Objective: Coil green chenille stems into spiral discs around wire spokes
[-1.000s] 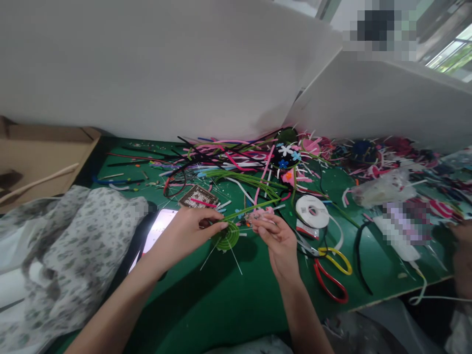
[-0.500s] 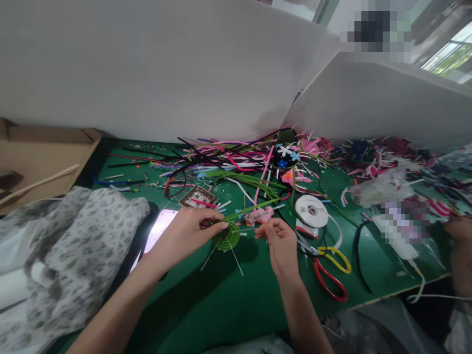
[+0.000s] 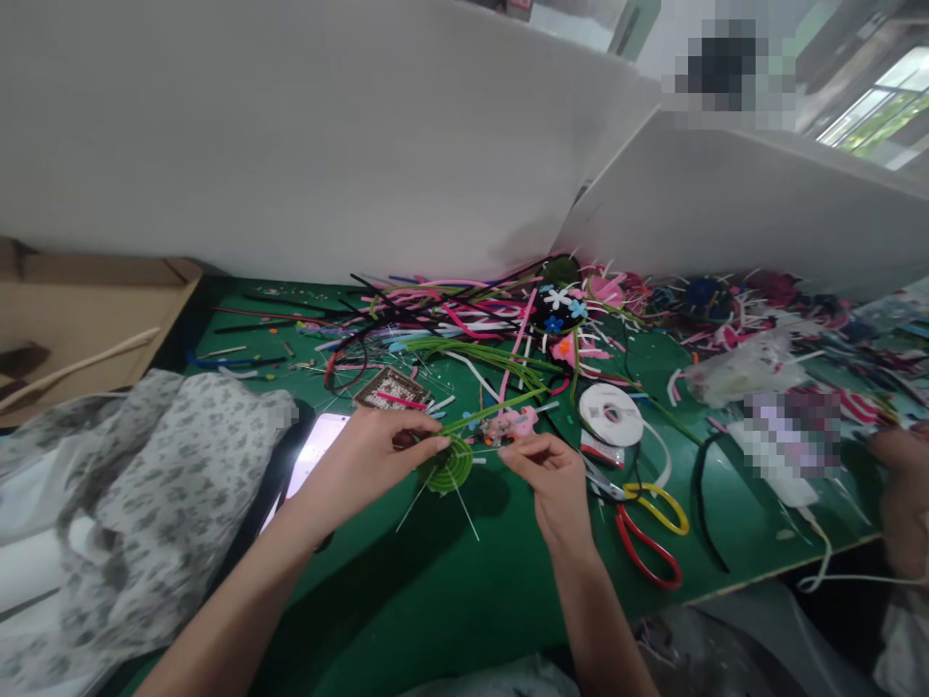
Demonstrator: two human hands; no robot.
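Left hand (image 3: 396,447) hadn't budged, thumb and finger pinched tight on the green coil (image 3: 453,469), which sat just under the thumb tip. Coil looked flat, round, ringed, thin wires (image 3: 466,508) poking out. Right of that, the right hand (image 3: 548,474) had slid off the pink bits (image 3: 515,423) into a closed pinch, so probably wire work; couldn't tell if it had one.

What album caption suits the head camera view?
Left hand holds a green coil over a green table; right hand, fingers pinched, beside it, scissors nearby.
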